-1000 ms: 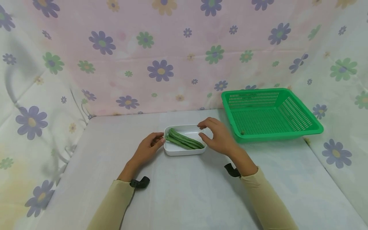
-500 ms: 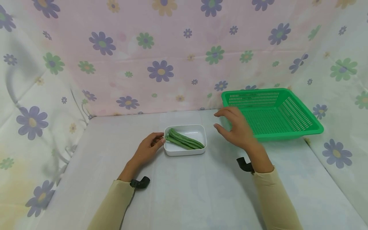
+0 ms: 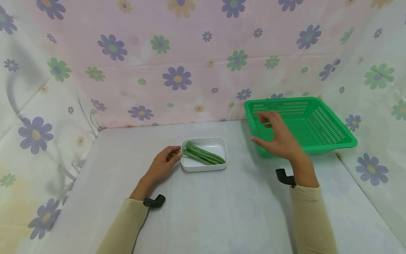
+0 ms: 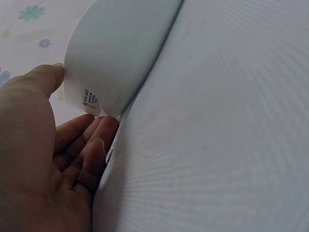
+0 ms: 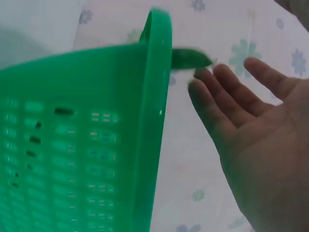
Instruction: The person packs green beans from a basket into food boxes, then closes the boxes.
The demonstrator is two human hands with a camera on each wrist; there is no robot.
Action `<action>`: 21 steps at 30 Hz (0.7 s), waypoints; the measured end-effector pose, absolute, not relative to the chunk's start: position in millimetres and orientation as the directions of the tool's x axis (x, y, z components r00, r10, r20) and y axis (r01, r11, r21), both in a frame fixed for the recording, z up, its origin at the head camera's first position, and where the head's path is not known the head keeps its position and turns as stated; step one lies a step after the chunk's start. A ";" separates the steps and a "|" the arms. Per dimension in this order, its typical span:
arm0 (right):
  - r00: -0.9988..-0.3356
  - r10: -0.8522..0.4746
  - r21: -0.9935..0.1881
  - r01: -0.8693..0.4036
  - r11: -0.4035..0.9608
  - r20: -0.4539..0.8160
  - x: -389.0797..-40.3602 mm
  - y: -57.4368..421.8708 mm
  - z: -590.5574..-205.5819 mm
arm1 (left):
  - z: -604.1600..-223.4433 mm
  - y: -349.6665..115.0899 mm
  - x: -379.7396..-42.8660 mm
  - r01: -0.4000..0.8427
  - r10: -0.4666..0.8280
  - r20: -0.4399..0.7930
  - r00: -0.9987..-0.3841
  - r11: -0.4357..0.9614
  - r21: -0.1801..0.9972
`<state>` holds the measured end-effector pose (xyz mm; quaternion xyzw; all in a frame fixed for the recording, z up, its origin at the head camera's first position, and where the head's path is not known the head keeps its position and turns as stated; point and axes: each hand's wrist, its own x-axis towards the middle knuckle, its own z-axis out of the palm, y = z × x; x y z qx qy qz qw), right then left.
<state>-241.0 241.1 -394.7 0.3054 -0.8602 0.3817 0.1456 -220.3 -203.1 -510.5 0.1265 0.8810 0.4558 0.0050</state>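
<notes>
Several green beans (image 3: 203, 154) lie bundled in a white rectangular dish (image 3: 219, 143) on the table. At the dish's left end, my left hand (image 3: 161, 164) holds the wall, thumb near the rim and curled fingers low against it, as the left wrist view (image 4: 77, 145) shows closely. Over the left side of a green plastic basket (image 3: 317, 148) hovers my right hand (image 3: 280, 139), thumb and fingers apart and nothing gripped. Past the basket's rim in the right wrist view, a green pointed tip (image 5: 190, 58) shows near the fingertips; I cannot tell what it belongs to.
The basket has slotted walls and stands at the back right, by the flowered cloth wall (image 3: 203, 70). White cloth covers the table (image 3: 203, 211). Dark spots show through the basket's slots in the right wrist view.
My right hand has moved away from the dish, rightward to over the basket's left side, its fingers spreading wider. The left hand, the dish and the beans have stayed put.
</notes>
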 end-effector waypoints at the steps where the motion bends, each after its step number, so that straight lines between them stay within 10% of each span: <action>1: -0.778 -0.425 -0.582 -0.628 0.516 0.463 -241.7 244.9 -395.9 | -510.0 -203.0 -220.1 0.215 0.227 0.103 -0.968 0.552 0.806; 21: -0.876 -0.482 -0.627 -0.381 0.679 0.010 -237.8 282.5 -397.1 | -512.6 -203.0 -221.4 0.222 0.225 0.112 -0.968 0.558 0.800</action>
